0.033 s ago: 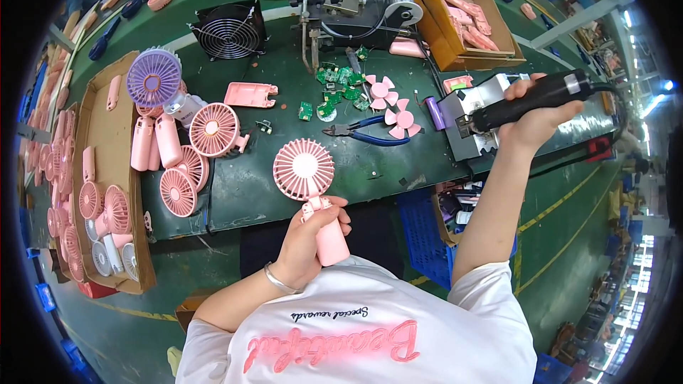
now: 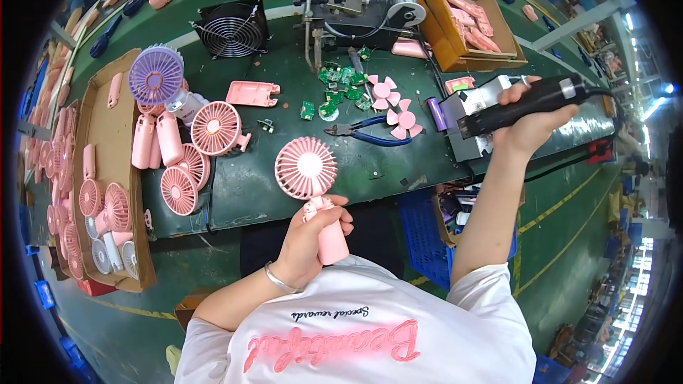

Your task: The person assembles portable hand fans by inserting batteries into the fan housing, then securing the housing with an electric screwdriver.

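Note:
My left hand [image 2: 304,240] is closed around the handle of a pink handheld fan [image 2: 332,243], at the table's front edge. The round grille points away from me, and the hinge shows above my fingers. My right hand [image 2: 530,131] grips a black electric screwdriver [image 2: 544,97], its cable trailing to the right. The screwdriver lies roughly level, its front end over a silver metal box [image 2: 464,148]; I cannot make out its bit. Blue-handled cutters [image 2: 377,135] and two pink fan blades [image 2: 404,123] lie between the hands, beyond the fan.
Green circuit boards [image 2: 345,82] lie mid-table near a wire-spool stand [image 2: 407,6]. A black cooling fan [image 2: 233,32] stands farther left. Several assembled fans [image 2: 215,128] crowd the left beside a cardboard tray [image 2: 103,117]. Pink shells fill a box [image 2: 441,46] at the back right. A purple battery [image 2: 436,114] lies by the metal box.
The screwdriver in my right hand has shifted slightly left and its front end has turned a little. The fan in my left hand has barely moved.

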{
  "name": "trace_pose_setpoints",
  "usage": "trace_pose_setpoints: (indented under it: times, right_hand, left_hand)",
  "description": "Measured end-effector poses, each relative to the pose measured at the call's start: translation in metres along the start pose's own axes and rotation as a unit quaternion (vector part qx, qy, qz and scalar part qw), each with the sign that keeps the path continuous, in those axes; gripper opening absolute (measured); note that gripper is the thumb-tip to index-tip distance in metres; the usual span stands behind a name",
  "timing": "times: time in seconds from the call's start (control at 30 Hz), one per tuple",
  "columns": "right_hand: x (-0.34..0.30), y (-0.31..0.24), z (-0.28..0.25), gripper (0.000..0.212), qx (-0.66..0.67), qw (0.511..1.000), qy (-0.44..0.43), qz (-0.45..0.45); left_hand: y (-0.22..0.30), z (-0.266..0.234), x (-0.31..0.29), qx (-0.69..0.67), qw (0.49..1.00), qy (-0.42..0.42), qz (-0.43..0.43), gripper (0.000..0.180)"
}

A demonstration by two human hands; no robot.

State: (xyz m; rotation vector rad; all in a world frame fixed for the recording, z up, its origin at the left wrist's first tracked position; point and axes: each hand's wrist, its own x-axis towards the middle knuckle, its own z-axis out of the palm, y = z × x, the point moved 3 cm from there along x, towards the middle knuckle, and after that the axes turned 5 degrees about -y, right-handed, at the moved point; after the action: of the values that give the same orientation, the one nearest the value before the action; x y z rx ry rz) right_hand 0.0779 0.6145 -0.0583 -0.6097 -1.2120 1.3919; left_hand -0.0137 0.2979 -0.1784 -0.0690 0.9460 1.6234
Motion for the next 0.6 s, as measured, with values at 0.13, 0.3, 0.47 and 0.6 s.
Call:
trace_pose_setpoints:
  times: [0.13, 0.3, 0.47, 0.6]
  right_hand:
    - [-0.076, 0.013, 0.031, 0.084, 0.151, 0.982, -0.105, 0.036]
    - [-0.157, -0.015, 0.079, 0.069, 0.234, 0.932, -0.277, -0.024]
    - [-0.182, -0.014, 0.099, 0.066, 0.208, 0.924, -0.314, -0.058]
    - [-0.184, -0.013, 0.102, 0.067, 0.193, 0.925, -0.323, -0.055]
  left_hand:
    - [0.003, 0.0, 0.0, -0.002, 1.0, -0.007, 0.007, 0.025]
    - [0.004, 0.002, -0.001, -0.018, 1.0, -0.012, 0.005, 0.027]
    - [0.005, -0.001, -0.006, -0.015, 0.999, -0.014, 0.025, 0.027]
    - [0.004, -0.003, -0.006, -0.027, 0.999, -0.031, 0.028, 0.025]
